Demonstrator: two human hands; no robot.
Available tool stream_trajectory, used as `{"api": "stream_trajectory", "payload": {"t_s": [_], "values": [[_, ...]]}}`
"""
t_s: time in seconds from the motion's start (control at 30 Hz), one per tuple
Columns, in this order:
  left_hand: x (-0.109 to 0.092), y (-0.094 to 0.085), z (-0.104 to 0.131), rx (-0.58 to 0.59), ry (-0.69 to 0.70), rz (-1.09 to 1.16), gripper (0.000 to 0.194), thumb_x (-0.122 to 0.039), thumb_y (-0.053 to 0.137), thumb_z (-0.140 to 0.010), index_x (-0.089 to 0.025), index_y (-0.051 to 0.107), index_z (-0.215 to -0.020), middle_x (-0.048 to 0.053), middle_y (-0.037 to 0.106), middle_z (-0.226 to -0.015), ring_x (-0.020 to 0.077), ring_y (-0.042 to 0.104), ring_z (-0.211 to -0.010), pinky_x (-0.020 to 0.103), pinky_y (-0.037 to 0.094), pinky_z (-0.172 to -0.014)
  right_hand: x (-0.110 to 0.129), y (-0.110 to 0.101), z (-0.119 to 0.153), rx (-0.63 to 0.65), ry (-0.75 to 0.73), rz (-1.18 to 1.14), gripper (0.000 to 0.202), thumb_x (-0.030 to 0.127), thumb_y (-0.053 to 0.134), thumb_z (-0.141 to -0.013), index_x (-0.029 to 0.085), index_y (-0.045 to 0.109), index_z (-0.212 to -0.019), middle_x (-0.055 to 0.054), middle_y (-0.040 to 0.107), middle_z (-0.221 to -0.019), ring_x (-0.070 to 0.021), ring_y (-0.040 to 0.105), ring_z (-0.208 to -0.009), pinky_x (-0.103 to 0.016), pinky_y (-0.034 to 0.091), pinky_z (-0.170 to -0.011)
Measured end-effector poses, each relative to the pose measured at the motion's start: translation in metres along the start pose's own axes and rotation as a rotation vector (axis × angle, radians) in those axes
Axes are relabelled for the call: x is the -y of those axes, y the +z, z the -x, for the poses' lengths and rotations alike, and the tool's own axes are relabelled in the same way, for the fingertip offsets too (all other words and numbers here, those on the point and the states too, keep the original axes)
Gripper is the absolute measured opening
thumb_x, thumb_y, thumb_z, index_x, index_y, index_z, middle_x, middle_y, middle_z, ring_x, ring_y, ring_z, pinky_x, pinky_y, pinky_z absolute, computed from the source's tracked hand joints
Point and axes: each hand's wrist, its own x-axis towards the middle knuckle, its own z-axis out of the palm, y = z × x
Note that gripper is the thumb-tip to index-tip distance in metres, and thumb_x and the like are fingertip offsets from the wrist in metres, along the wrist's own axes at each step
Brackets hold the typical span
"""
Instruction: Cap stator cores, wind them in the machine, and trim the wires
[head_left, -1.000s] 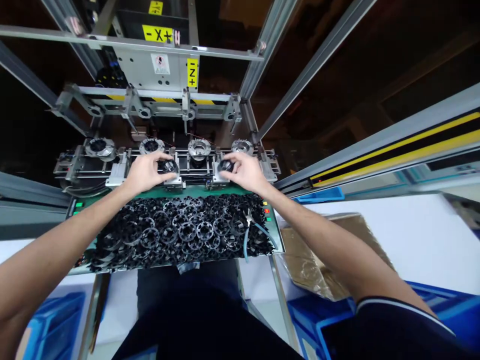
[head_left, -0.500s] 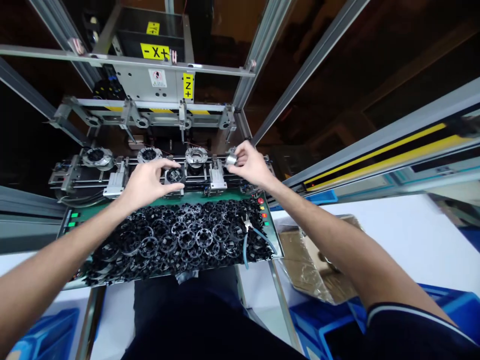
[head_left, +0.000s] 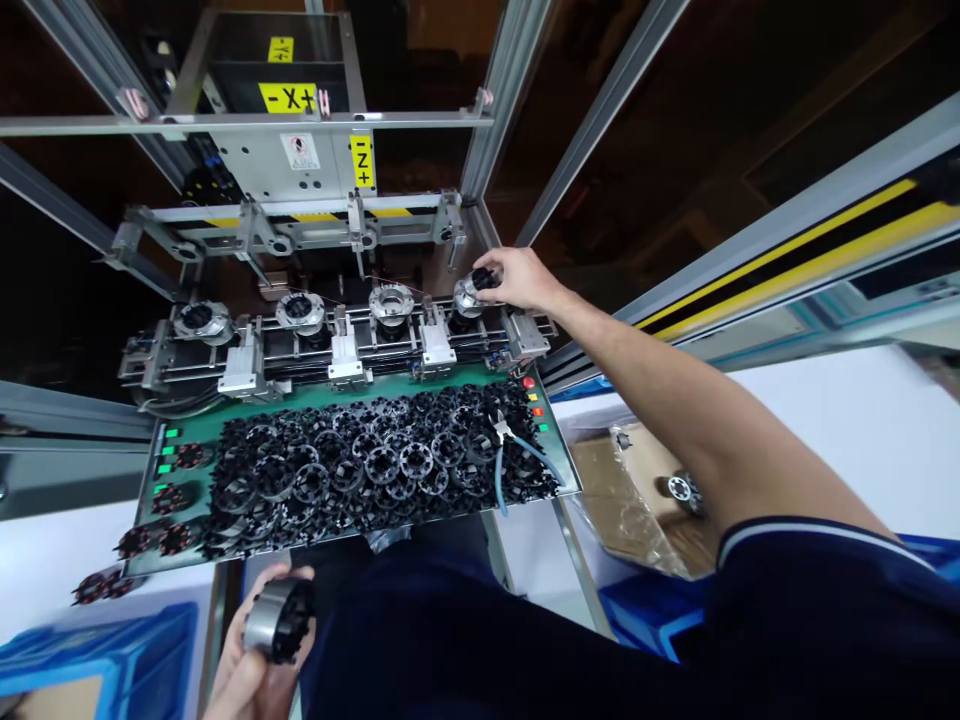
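Low at the left, near the body, my left hand (head_left: 251,665) is wrapped round a silver metal ring part with a black toothed insert (head_left: 280,618). My right hand (head_left: 511,279) pinches a black part (head_left: 484,279) at the rightmost round holder (head_left: 466,297) of the machine. Three more round metal holders stand in the row to its left: one at the far left (head_left: 202,320) and one beside it (head_left: 300,311) have black parts in them, while the third (head_left: 391,303) shows an open centre.
Many black rings (head_left: 382,463) cover the green tray (head_left: 566,462), with blue-handled pliers (head_left: 501,470) on top. Copper-coloured wound parts (head_left: 171,498) lie at the left. A cardboard box (head_left: 600,490), blue bins (head_left: 105,650) and metal frame posts surround the machine.
My left hand has dropped from the holders to near the body with a silver and black part. My right hand has risen slightly; a black part now shows in its fingers at the rightmost holder.
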Motion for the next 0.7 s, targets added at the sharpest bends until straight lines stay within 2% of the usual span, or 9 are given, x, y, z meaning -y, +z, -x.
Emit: {"api": "stream_trajectory", "payload": {"t_s": [0.07, 0.13, 0.17, 0.23, 0.33, 0.43, 0.57, 0.63, 0.7], "values": [[0.003, -0.008, 0.001, -0.051, -0.016, 0.067, 0.080, -0.058, 0.123, -0.049, -0.032, 0.093, -0.118, 0.003, 0.093, -0.117, 0.0106, 0.069, -0.067, 0.018, 0.057, -0.058, -0.003, -0.006, -0.006, 0.070, -0.035, 0.056, 0.056, 0.032, 0.107, -0.073, 0.022, 0.092, -0.126, -0.009, 0.091, -0.117, -0.0346, 0.086, -0.108, -0.054, 0.071, -0.112], [0.001, -0.011, 0.003, -0.077, -0.007, 0.127, 0.087, -0.061, 0.123, -0.048, -0.031, 0.091, -0.123, 0.002, 0.093, -0.112, 0.0033, 0.051, -0.052, 0.019, 0.055, -0.055, -0.005, -0.011, -0.012, 0.136, -0.073, 0.117, 0.055, 0.030, 0.108, -0.073, 0.023, 0.094, -0.126, -0.007, 0.092, -0.114, -0.0326, 0.086, -0.103, -0.052, 0.071, -0.108], [-0.001, -0.011, 0.005, -0.078, 0.001, 0.151, 0.091, -0.063, 0.123, -0.046, -0.030, 0.090, -0.125, 0.002, 0.092, -0.110, 0.0022, 0.047, -0.050, 0.020, 0.055, -0.054, -0.005, -0.013, -0.015, 0.163, -0.092, 0.151, 0.055, 0.029, 0.107, -0.073, 0.024, 0.094, -0.126, -0.006, 0.092, -0.115, -0.0322, 0.086, -0.102, -0.051, 0.071, -0.107], [-0.005, -0.010, 0.010, -0.074, 0.020, 0.170, 0.097, -0.067, 0.123, -0.039, -0.029, 0.089, -0.123, 0.003, 0.092, -0.108, 0.0065, 0.059, -0.055, 0.020, 0.056, -0.053, -0.003, -0.013, -0.021, 0.197, -0.127, 0.221, 0.054, 0.029, 0.107, -0.073, 0.026, 0.095, -0.126, -0.006, 0.093, -0.118, -0.0336, 0.086, -0.108, -0.052, 0.069, -0.109], [-0.012, -0.004, 0.019, -0.078, 0.089, 0.159, 0.096, -0.067, 0.121, -0.038, -0.030, 0.090, -0.122, 0.004, 0.093, -0.116, 0.0197, 0.084, -0.086, 0.019, 0.062, -0.059, 0.000, -0.010, -0.031, 0.223, -0.154, 0.312, 0.054, 0.030, 0.106, -0.075, 0.027, 0.096, -0.128, -0.008, 0.093, -0.123, -0.0381, 0.084, -0.120, -0.056, 0.067, -0.115], [-0.014, 0.005, 0.024, -0.057, 0.146, 0.202, 0.081, -0.058, 0.119, -0.057, -0.037, 0.090, -0.130, 0.001, 0.093, -0.131, 0.0228, 0.088, -0.103, 0.023, 0.073, -0.077, 0.001, -0.009, -0.040, 0.265, -0.168, 0.361, 0.056, 0.026, 0.102, -0.078, 0.026, 0.095, -0.134, -0.008, 0.093, -0.128, -0.0381, 0.084, -0.122, -0.057, 0.067, -0.117], [-0.006, 0.013, 0.020, -0.026, 0.164, 0.282, 0.052, -0.040, 0.105, -0.086, -0.034, 0.090, -0.136, 0.002, 0.088, -0.150, 0.0196, 0.088, -0.113, 0.016, 0.069, -0.077, -0.001, -0.009, -0.037, 0.313, -0.186, 0.389, 0.060, 0.034, 0.096, -0.087, 0.027, 0.090, -0.146, -0.009, 0.091, -0.138, -0.0380, 0.083, -0.127, -0.057, 0.067, -0.122], [-0.003, 0.011, 0.015, -0.028, 0.138, 0.294, 0.043, -0.034, 0.095, -0.097, -0.034, 0.090, -0.140, 0.004, 0.087, -0.154, 0.0206, 0.088, -0.121, 0.016, 0.070, -0.078, 0.000, -0.004, -0.023, 0.318, -0.192, 0.404, 0.074, 0.041, 0.093, -0.089, 0.021, 0.082, -0.160, -0.014, 0.085, -0.154, -0.0430, 0.078, -0.141, -0.061, 0.062, -0.130], [-0.004, 0.007, 0.009, -0.013, 0.098, 0.306, 0.040, -0.028, 0.085, -0.103, -0.035, 0.090, -0.142, 0.005, 0.087, -0.153, 0.0243, 0.089, -0.125, 0.020, 0.073, -0.082, 0.002, 0.006, -0.001, 0.308, -0.187, 0.417, 0.099, 0.047, 0.091, -0.090, 0.012, 0.063, -0.179, -0.023, 0.067, -0.178, -0.0498, 0.065, -0.160, -0.065, 0.055, -0.139]]}}
